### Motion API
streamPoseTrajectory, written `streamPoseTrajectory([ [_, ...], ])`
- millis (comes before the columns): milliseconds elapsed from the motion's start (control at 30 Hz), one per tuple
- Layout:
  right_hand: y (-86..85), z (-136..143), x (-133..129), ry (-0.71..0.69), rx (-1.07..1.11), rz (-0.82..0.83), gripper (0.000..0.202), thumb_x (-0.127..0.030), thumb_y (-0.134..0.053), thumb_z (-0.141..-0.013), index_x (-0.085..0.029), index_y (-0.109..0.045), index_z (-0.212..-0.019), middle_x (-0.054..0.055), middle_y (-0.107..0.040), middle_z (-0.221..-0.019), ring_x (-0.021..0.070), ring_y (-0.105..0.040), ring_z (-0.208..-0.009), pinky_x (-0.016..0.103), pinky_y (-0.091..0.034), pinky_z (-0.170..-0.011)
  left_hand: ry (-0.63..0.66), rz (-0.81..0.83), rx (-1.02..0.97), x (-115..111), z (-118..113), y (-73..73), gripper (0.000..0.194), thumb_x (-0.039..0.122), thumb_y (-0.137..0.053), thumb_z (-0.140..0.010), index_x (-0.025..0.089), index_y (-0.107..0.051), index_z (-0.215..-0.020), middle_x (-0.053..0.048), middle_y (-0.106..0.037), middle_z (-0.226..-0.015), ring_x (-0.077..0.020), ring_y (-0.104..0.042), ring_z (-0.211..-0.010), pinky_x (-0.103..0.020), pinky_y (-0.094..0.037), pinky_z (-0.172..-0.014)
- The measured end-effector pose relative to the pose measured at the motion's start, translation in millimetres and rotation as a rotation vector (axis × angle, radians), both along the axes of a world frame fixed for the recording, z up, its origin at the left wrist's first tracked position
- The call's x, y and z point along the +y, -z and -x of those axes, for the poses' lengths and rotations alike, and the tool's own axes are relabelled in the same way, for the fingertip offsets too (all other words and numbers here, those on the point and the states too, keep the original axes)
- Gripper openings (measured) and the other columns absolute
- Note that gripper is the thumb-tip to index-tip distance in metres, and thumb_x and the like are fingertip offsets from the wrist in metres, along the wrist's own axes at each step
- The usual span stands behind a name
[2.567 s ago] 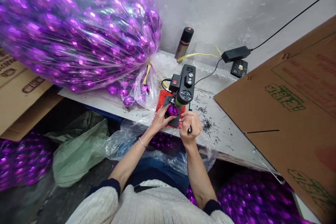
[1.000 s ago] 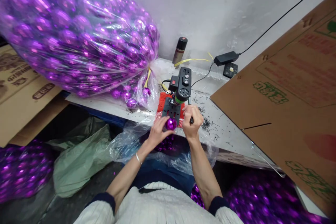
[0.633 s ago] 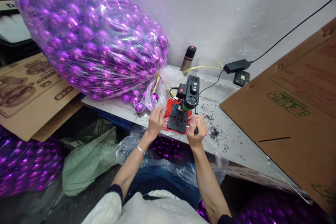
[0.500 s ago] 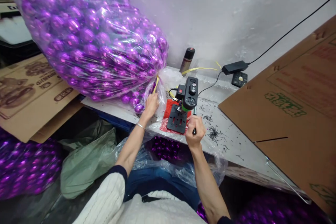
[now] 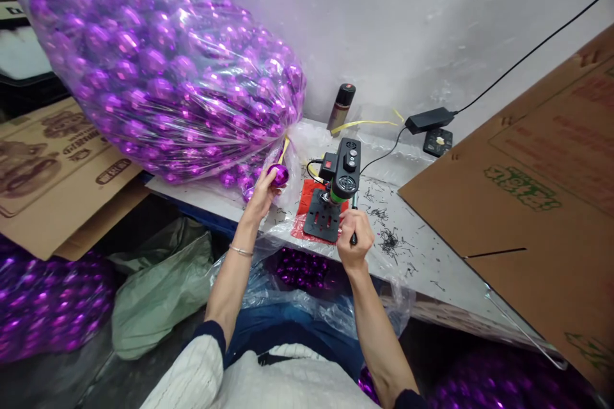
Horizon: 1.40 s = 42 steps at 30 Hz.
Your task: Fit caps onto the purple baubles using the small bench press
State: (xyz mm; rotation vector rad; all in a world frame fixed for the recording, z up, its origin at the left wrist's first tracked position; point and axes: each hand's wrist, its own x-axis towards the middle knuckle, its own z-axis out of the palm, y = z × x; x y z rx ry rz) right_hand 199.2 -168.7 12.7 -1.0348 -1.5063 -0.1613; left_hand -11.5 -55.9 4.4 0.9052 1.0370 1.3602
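Observation:
A shiny purple ball (image 5: 279,175) is held in the fingers of my left hand (image 5: 262,195), beside the mouth of a big clear bag of purple balls (image 5: 167,70). Yellow ribbon (image 5: 284,149) hangs at the bag's gathered neck, just above that ball. My right hand (image 5: 355,238) is wrapped round the black handle (image 5: 354,238) of a small black machine (image 5: 346,169). The machine's base plate (image 5: 322,217) rests on a red sheet (image 5: 303,204) on the white table.
Behind the machine stand a spray can (image 5: 341,108) and a black power adapter (image 5: 429,120). Black scraps (image 5: 389,241) litter the table (image 5: 425,262). Large cardboard (image 5: 537,204) leans at the right; more cardboard (image 5: 62,166) lies left. More purple balls (image 5: 302,268) show below the table edge.
My left hand has moved slightly left and down from the bag's neck and turned, now showing a purple ball in its fingers. My right hand has stayed on the handle.

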Motion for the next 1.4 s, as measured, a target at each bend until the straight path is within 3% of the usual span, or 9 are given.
streamPoseTrajectory([
  [67,-3.5,-0.7,0.5,0.001,0.003,0.007,0.025,-0.009,-0.044,-0.094,-0.021,-0.051,-0.073,0.001,-0.058,-0.073,0.0132,-0.058,-0.07,0.028,-0.046,-0.065,0.108,0.077,-0.243,-24.9,-1.6,-1.1,0.045,0.043,-0.069,-0.086,0.021,-0.06,-0.124,-0.006,-0.071,-0.103,-0.0187,-0.071,-0.086,-0.029,-0.055,-0.075],
  [233,-12.3,-3.2,2.1,0.008,-0.024,-0.01,0.023,-0.009,-0.045,-0.094,-0.021,-0.053,-0.076,0.0,-0.059,-0.07,0.0128,-0.058,-0.067,0.027,-0.045,-0.064,0.176,0.146,-0.447,-82.5,-29.4,4.8,0.033,0.03,-0.076,-0.081,0.019,-0.064,-0.109,-0.004,-0.073,-0.103,-0.0191,-0.072,-0.095,-0.035,-0.058,-0.091],
  [400,-12.5,-4.8,2.1,0.006,-0.056,-0.017,0.023,-0.009,-0.044,-0.094,-0.021,-0.053,-0.076,0.001,-0.059,-0.069,0.0133,-0.059,-0.068,0.027,-0.045,-0.063,0.218,0.279,-0.597,-108.3,-56.6,21.0,0.028,0.031,-0.075,-0.081,0.018,-0.065,-0.104,-0.005,-0.075,-0.1,-0.0226,-0.074,-0.094,-0.043,-0.059,-0.097],
  [567,-10.6,-4.4,1.6,0.012,-0.066,-0.026,0.024,-0.011,-0.043,-0.094,-0.021,-0.052,-0.075,0.001,-0.059,-0.07,0.0137,-0.059,-0.068,0.028,-0.046,-0.064,0.25,0.398,-0.618,-105.3,-63.9,37.5,0.02,0.027,-0.071,-0.084,0.014,-0.068,-0.099,-0.009,-0.076,-0.1,-0.0234,-0.074,-0.095,-0.044,-0.058,-0.098],
  [767,-10.2,-5.6,1.8,0.008,-0.074,-0.021,0.023,-0.01,-0.043,-0.094,-0.022,-0.052,-0.076,0.002,-0.06,-0.071,0.0138,-0.058,-0.068,0.028,-0.046,-0.064,0.11,0.349,-0.51,-81.9,-73.9,51.1,0.022,0.023,-0.077,-0.079,0.015,-0.067,-0.097,-0.005,-0.074,-0.096,-0.0172,-0.071,-0.091,-0.037,-0.057,-0.094],
  [967,-24.4,-8.8,5.2,0.017,-0.089,-0.006,0.024,-0.014,-0.043,-0.095,-0.022,-0.052,-0.074,0.001,-0.059,-0.067,0.0137,-0.057,-0.065,0.028,-0.044,-0.063,0.0,0.209,-0.17,-61.2,-84.2,62.7,0.037,0.039,-0.079,-0.079,0.016,-0.066,-0.104,-0.007,-0.072,-0.101,-0.019,-0.069,-0.098,-0.035,-0.054,-0.095],
  [1100,-37.1,-10.2,8.3,0.047,-0.081,0.033,0.027,-0.017,-0.043,-0.096,-0.022,-0.051,-0.07,0.0,-0.057,-0.064,0.0125,-0.055,-0.061,0.027,-0.043,-0.061,-0.032,0.152,0.082,-57.8,-88.9,67.7,0.05,0.039,-0.082,-0.075,0.017,-0.062,-0.115,-0.007,-0.072,-0.106,-0.0201,-0.068,-0.097,-0.032,-0.055,-0.089],
  [1267,-41.0,-11.9,8.8,0.058,-0.097,0.065,0.028,-0.019,-0.043,-0.097,-0.022,-0.052,-0.07,0.0,-0.057,-0.064,0.0124,-0.056,-0.061,0.028,-0.043,-0.061,0.034,0.154,0.007,-55.9,-89.7,62.5,0.056,0.036,-0.082,-0.074,0.019,-0.059,-0.122,-0.007,-0.072,-0.109,-0.0195,-0.07,-0.092,-0.03,-0.057,-0.079],
  [1400,-38.3,-12.5,7.6,0.042,-0.105,0.041,0.026,-0.016,-0.044,-0.096,-0.022,-0.053,-0.072,0.0,-0.058,-0.063,0.0129,-0.058,-0.061,0.028,-0.043,-0.061,0.035,0.145,-0.042,-53.2,-87.0,59.0,0.051,0.035,-0.082,-0.074,0.019,-0.059,-0.117,-0.006,-0.073,-0.104,-0.0203,-0.07,-0.096,-0.032,-0.055,-0.087],
])
